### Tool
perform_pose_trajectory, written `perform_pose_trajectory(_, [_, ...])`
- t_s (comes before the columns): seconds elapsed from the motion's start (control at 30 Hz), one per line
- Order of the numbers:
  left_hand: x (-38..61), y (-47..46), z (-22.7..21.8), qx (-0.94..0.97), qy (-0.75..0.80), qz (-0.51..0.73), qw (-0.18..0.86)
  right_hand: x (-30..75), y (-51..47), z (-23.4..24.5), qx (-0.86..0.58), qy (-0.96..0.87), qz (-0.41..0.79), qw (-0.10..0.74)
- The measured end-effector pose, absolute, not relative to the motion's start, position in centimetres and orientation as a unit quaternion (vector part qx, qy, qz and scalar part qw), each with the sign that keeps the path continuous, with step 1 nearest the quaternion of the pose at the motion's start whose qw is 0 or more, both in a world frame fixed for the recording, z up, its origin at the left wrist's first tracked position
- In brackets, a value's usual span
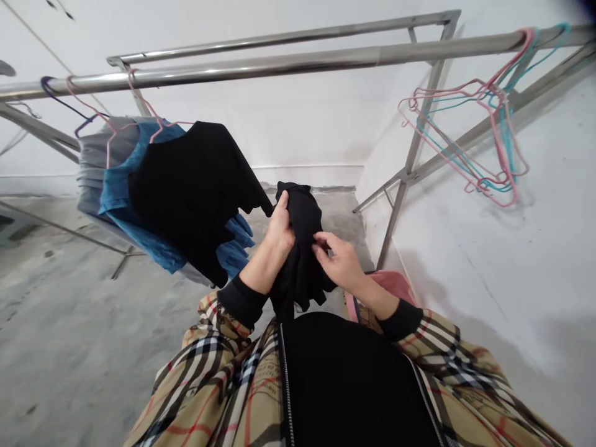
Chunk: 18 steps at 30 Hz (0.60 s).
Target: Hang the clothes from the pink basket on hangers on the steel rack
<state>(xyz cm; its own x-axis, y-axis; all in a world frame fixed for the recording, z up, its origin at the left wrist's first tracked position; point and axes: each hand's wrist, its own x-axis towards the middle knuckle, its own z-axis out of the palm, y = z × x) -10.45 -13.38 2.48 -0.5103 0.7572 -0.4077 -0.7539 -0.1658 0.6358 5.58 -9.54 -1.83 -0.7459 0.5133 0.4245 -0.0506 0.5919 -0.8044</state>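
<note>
A bunched black garment [302,217] hangs between my hands in the middle of the view; its exact kind I cannot make out. My left hand [281,225] grips its upper left side, thumb on top and the other fingers hidden behind the cloth. With fingertips pinched together, my right hand [338,257] holds the garment's right edge lower down. Just left of my hands, a black top [186,180] hangs on a pink hanger, its sleeve reaching close to my left hand.
A metal clothes rail [279,66] crosses the view. At left hang a blue garment [118,186] and a grey garment [90,167]. Bare pink and turquoise hangers [500,136] hang at right by the wall. Something pink [395,282] sits low behind my right forearm.
</note>
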Motion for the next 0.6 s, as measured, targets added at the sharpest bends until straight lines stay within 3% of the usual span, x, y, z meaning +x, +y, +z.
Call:
perform_pose_trajectory(0.17, [-11.7,-14.9,1.8,-0.007,0.415,0.781,0.466,4.1,-8.4,-0.2,-0.13,-0.737,0.6,0.283])
perform_pose_trajectory(0.4, [-13.2,-16.3,1.6,-0.031,0.399,0.811,0.426,1.2,-11.1,-0.3,-0.137,-0.821,0.448,0.326])
perform_pose_trajectory(0.6, [-13.8,-16.9,0.6,-0.047,0.417,0.82,0.39,-0.1,-10.8,0.4,-0.132,-0.799,0.537,0.237])
